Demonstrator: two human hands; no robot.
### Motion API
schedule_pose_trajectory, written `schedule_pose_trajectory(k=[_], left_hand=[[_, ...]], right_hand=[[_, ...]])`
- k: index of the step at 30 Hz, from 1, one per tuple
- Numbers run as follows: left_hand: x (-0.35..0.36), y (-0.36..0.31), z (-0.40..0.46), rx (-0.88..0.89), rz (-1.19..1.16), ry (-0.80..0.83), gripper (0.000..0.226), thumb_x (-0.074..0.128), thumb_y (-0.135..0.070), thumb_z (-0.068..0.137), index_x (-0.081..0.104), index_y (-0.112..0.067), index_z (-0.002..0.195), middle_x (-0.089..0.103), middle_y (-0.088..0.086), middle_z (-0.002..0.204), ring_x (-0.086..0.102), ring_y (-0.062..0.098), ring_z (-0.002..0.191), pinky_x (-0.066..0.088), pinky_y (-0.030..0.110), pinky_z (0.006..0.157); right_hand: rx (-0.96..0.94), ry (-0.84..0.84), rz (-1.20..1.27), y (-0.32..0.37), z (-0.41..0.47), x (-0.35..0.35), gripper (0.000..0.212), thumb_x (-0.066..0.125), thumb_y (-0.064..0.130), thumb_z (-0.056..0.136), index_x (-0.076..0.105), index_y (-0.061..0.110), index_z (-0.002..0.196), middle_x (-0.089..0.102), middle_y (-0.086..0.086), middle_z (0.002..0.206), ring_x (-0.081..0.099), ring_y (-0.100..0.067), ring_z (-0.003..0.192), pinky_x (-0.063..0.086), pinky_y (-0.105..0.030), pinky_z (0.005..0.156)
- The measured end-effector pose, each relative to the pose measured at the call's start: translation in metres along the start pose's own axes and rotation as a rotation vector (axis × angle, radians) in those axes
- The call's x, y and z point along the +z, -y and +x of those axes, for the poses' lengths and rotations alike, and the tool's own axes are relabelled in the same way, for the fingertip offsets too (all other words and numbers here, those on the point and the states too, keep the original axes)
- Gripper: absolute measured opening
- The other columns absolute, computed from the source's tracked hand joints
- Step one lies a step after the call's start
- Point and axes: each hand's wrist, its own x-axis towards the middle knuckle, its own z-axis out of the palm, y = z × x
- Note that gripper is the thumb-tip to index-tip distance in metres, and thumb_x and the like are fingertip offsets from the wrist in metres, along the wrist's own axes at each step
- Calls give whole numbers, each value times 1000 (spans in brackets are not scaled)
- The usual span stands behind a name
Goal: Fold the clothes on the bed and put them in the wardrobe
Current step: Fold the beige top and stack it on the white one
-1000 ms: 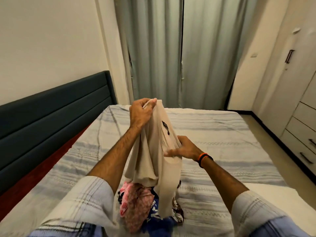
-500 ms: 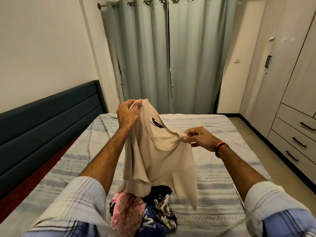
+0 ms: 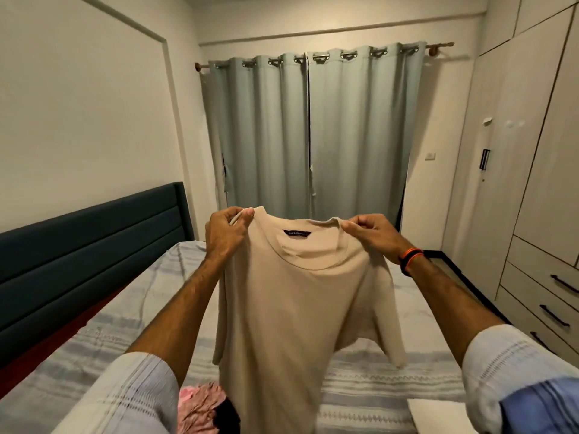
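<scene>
A small bedroom fills the frame: a pale wall at the upper left, a dark headboard point(image 3: 91, 242) along the left edge, and a bed point(image 3: 103, 336) with a grey striped sheet running from the lower left across the bottom. Near the bottom edge, left of centre, a pile of pink and dark clothes point(image 3: 203, 408) lies on the sheet, partly hidden by the hanging cloth.

Just left of centre the left hand point(image 3: 224, 233) is raised, its thumb and fingers pinched shut on one shoulder of a beige T-shirt point(image 3: 294, 311). The shirt hangs in the middle of the frame, in the air above the bed, neckline up with a dark label showing inside the collar, its long axis straight down towards the pile. Behind it grey-green curtains point(image 3: 310, 133) cover the far wall at top centre.

Right of centre the right hand point(image 3: 372, 233), with an orange and black band at its wrist, pinches the other shoulder in the same closed grip. Both hands sit level, one at each end of the shoulder line, so neither is nearer; the body of the shirt lies below the fingers. I judge it is spread ready for laying flat on the open sheet beyond.

The wardrobe point(image 3: 526, 170), with drawers beneath, stands along the right edge, its doors closed.
</scene>
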Motion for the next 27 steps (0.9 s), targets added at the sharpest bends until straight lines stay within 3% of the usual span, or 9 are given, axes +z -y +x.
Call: schedule_pose_trajectory(k=[3,5,9,11,19,22,25,27], left_hand=[[21,-9,-11,4,26,30,33,63,-45,92,75,-17,104,69,-4,91,64,16,87,51,29,82],[28,-8,-16,5,43,56,32,62,-45,92,75,-18,104,68,-4,91,64,17,87,52,30,82],[45,-11,-24,25,64,165,30,61,-44,92,75,-19,101,69,-4,90,63,14,85,51,30,78],[54,-10,-26,25,37,215,23,62,-43,92,74,-25,96,69,-8,87,63,10,83,52,31,78],[77,-6,-26,-34,-80,194,13,58,-29,97,70,-23,98,66,-5,93,58,13,87,50,32,84],[79,-2,-25,-56,-104,194,19,55,-28,99,70,-18,104,64,-3,98,57,17,94,49,34,86],[75,9,-18,-49,-83,236,18,54,-29,100,70,-21,99,66,-2,95,59,18,93,51,36,87],[71,14,-14,-37,-73,262,19,54,-28,99,71,-19,97,68,0,92,61,19,91,54,38,86]], right_hand=[[4,117,-122,-5,-2,-35,64,69,62,77,73,-1,88,61,-14,74,53,-18,71,43,-35,66],[-30,76,-188,-9,-2,-46,78,64,72,75,66,-6,80,51,-8,66,45,-18,64,36,-35,62],[-41,-209,-227,-25,-6,-62,58,66,59,84,57,7,58,46,1,54,41,-14,55,32,-33,56],[-14,-280,-215,-29,-10,-65,58,68,59,82,56,10,54,47,1,52,42,-14,54,33,-32,55],[58,-275,27,-33,-21,-72,34,74,47,82,75,15,70,68,1,66,59,-12,62,48,-28,61],[66,-205,9,-34,-21,-69,53,73,52,80,72,-1,75,60,-8,65,51,-16,60,44,-27,57],[151,35,-68,-31,-25,-74,32,77,42,79,77,10,79,65,5,63,56,-8,58,45,-19,56],[231,201,-140,-33,-28,-81,22,82,32,77,79,12,84,72,-1,72,65,-10,63,53,-23,60]])
